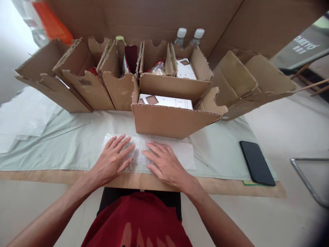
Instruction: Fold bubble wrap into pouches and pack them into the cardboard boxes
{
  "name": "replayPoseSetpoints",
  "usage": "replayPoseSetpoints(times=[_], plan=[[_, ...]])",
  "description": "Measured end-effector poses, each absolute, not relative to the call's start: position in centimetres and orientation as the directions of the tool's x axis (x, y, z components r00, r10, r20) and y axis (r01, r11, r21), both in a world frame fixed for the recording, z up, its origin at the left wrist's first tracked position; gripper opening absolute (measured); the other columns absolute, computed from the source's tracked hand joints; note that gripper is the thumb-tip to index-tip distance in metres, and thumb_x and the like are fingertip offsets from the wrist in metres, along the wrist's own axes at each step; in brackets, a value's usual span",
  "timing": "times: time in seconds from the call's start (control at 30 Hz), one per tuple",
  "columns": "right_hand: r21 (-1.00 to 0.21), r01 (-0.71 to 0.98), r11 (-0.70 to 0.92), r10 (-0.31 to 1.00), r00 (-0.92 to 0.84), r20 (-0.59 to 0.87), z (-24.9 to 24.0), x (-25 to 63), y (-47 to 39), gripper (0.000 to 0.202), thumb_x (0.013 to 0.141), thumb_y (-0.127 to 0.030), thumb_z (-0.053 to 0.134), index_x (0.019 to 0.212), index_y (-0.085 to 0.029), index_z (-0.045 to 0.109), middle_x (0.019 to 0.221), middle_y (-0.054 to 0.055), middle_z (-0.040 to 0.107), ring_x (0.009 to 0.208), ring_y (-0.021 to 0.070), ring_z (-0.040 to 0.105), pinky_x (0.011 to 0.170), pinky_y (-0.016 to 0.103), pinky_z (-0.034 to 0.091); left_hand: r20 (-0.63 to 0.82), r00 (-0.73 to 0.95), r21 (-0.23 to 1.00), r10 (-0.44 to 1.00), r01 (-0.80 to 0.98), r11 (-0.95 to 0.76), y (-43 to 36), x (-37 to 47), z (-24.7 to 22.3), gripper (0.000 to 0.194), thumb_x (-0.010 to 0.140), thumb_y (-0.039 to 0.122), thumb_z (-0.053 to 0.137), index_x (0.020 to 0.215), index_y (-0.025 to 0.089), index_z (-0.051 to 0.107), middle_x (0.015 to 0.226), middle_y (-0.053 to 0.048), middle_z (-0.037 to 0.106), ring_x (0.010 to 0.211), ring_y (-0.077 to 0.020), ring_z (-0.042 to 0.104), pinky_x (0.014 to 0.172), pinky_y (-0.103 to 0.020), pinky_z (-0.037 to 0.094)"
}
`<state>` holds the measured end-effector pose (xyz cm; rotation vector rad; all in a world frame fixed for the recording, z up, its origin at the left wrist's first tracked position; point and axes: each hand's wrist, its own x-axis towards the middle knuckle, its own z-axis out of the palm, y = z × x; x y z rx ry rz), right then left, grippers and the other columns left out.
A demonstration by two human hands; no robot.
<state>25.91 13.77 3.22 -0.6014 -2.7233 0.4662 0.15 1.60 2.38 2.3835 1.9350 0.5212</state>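
Bubble wrap [140, 151], clear and dimpled, lies flat on the pale green cloth [64, 144] just in front of me, its right end looking smoother and whiter than the rest. At far left an orange thing [52, 24] leans above a row of open cardboard boxes [84, 79]. My left hand [111, 159] rests palm down on the sheet's left part, fingers spread and gripping nothing. My right hand [164, 163] lies flat beside it on the middle of the sheet, also open, fingertips pointing toward the left hand. Just beyond the sheet stands a nearer cardboard box [174, 118] holding a white carton [167, 101] with brown squares; its print is too small to read. Two capped bottles [189, 36] stand behind. A black phone [257, 163] lies to the right, well apart from the wrap.
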Motion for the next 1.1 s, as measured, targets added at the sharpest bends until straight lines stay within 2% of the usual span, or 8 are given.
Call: replayPoseSetpoints(times=[0.1,0.27,0.4,0.6,0.7,0.87,0.97,1.1], plan=[[-0.359,0.393,0.847,0.48,-0.855,0.197,1.7,26.8,14.4,0.03,0.099,-0.03,0.058,0.125,-0.026,0.072,0.141,0.007,0.068,0.131,0.0282,0.062,0.105,0.049,0.053,0.143,0.189,0.295,0.972,0.929,-0.224,0.8,-1.6,0.7,0.037,0.104,0.031,0.047,0.138,0.025,0.061,0.152,-0.011,0.057,0.147,-0.0317,0.047,0.117,-0.055,0.044],[-0.383,0.622,0.683,0.73,-0.607,0.315,1.2,34.0,17.9,0.03,0.103,-0.035,0.048,0.117,-0.023,0.072,0.121,0.011,0.076,0.118,0.0319,0.068,0.101,0.057,0.051,0.335,-0.229,0.29,0.914,0.948,0.131,-1.6,-5.1,0.6,0.035,0.1,0.043,0.055,0.124,0.022,0.067,0.128,-0.015,0.068,0.126,-0.035,0.06,0.106,-0.055,0.049],[-0.297,0.773,0.561,0.825,-0.492,0.278,0.5,35.6,20.6,0.038,0.095,-0.041,0.05,0.12,-0.021,0.07,0.131,0.016,0.071,0.12,0.0385,0.065,0.096,0.061,0.051,0.284,-0.325,0.268,0.902,0.93,0.251,0.1,-3.4,0.7,0.043,0.092,0.058,0.061,0.111,0.022,0.072,0.114,-0.014,0.068,0.108,-0.0359,0.061,0.098,-0.055,0.05],[-0.353,0.817,0.456,0.886,-0.455,0.091,0.3,35.9,21.9,0.027,0.084,-0.044,0.054,0.083,-0.022,0.068,0.131,0.017,0.069,0.1,0.0335,0.069,0.084,0.054,0.055,0.197,-0.367,0.389,0.909,0.881,0.271,3.7,0.7,0.1,0.019,0.085,0.038,0.066,0.088,0.019,0.07,0.107,-0.016,0.068,0.105,-0.0371,0.06,0.094,-0.057,0.049],[-0.451,0.815,0.364,0.907,-0.42,-0.027,2.4,36.6,20.5,0.021,0.083,-0.044,0.057,0.075,-0.025,0.061,0.101,0.009,0.076,0.068,0.0234,0.066,0.066,0.043,0.054,0.162,-0.35,0.479,0.922,0.845,0.237,3.3,0.4,1.2,0.009,0.083,0.028,0.063,0.076,0.022,0.063,0.1,-0.01,0.072,0.094,-0.0307,0.065,0.087,-0.048,0.053],[-0.779,0.571,0.258,0.798,-0.581,-0.161,5.5,34.7,13.8,0.03,0.086,-0.036,0.066,0.116,-0.034,0.068,0.076,0.0,0.073,0.061,0.0239,0.066,0.058,0.038,0.054,0.189,-0.429,0.485,0.883,0.823,0.296,1.7,-4.9,5.7,0.013,0.087,0.032,0.057,0.088,0.023,0.066,0.077,0.003,0.07,0.051,-0.0128,0.053,0.057,-0.029,0.047],[-0.906,0.408,0.114,0.648,-0.722,-0.244,4.9,30.2,8.6,0.058,0.093,-0.031,0.06,0.15,-0.038,0.052,0.08,-0.003,0.071,0.061,0.019,0.062,0.06,0.034,0.054,0.244,-0.449,0.364,0.86,0.864,0.348,4.3,-8.1,7.3,0.014,0.085,0.025,0.057,0.091,0.02,0.068,0.082,0.002,0.071,0.066,-0.0163,0.062,0.071,-0.031,0.05],[-0.936,0.351,-0.014,0.552,-0.778,-0.3,2.7,24.2,3.9,0.059,0.095,-0.026,0.055,0.153,-0.034,0.051,0.089,-0.001,0.071,0.073,0.0161,0.062,0.076,0.033,0.054,0.238,-0.366,0.339,0.9,0.899,0.276,10.8,-8.9,6.1,0.021,0.083,0.018,0.063,0.102,0.015,0.07,0.099,-0.007,0.076,0.099,-0.0259,0.069,0.094,-0.042,0.053]])
